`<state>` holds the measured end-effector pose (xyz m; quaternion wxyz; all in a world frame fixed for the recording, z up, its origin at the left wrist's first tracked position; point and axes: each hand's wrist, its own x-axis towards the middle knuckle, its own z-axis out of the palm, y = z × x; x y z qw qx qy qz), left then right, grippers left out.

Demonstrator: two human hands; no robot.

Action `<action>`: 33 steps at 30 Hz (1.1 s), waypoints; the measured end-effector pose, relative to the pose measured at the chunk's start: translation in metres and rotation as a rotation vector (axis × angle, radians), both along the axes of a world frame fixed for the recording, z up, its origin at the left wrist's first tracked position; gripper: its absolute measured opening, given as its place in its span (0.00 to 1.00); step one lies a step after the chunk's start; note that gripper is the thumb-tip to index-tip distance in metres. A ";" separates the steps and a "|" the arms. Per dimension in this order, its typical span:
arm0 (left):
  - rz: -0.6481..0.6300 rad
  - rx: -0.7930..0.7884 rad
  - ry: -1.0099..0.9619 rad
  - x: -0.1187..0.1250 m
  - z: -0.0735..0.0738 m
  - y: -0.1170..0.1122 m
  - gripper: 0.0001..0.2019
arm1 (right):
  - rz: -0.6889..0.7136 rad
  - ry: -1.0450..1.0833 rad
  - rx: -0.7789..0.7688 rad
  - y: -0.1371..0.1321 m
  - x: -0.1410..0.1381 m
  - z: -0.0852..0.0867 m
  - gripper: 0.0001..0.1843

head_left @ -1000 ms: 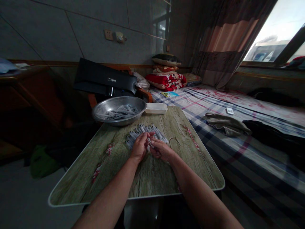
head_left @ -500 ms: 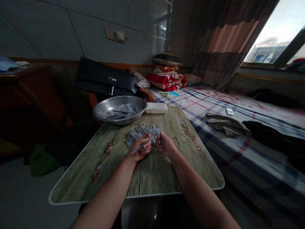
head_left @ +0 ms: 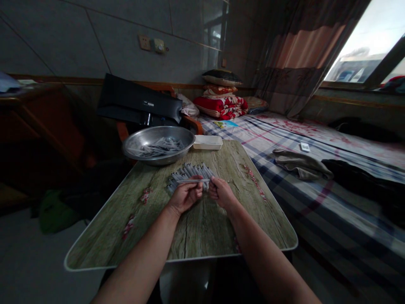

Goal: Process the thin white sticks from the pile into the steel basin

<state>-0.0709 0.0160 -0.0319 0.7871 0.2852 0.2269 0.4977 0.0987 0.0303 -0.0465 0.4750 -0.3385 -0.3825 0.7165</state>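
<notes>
Wood-print tabletop (head_left: 202, 228) fills the middle of a dim bedroom, set right beside a bed with a checked sheet (head_left: 284, 202). A slim grey rod (head_left: 193, 180), perhaps a pen barrel or refill, lies level across the person's hands, just above a loose pile of matching rods (head_left: 190, 174) on the table. The left hand (head_left: 185, 195) is curled, with its thumb and fingers closed around the rod. The right hand (head_left: 221, 193) is bunched into a pinch at the rod's far end, though it is impossible to tell whether its fingertips actually grip it. The two hands are close but not pressed together.

The rod looks light, stiff and thin, and it could roll on the smooth top, so a fingertip hold near its ends seems safest. Neighbouring rods lie tight against one another, which may make single ones awkward to pick out. Past the pile, at the far edge of the table, a steel basin (head_left: 158, 159) holds more rods, with a white plastic tray (head_left: 208, 142) just beside it. On the bed lie a folded khaki cloth (head_left: 300, 165) and a black garment (head_left: 354, 171).
</notes>
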 end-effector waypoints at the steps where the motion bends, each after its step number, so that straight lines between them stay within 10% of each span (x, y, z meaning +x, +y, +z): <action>1: 0.043 0.010 0.041 0.001 0.002 0.000 0.16 | -0.024 0.008 -0.014 0.001 0.001 0.000 0.28; 9: 0.438 0.150 0.305 0.012 -0.006 0.007 0.23 | -0.056 -0.042 0.035 0.000 -0.001 -0.001 0.25; 33: 0.475 0.131 0.315 0.010 -0.008 0.009 0.24 | -0.097 -0.167 0.035 -0.003 -0.007 -0.001 0.23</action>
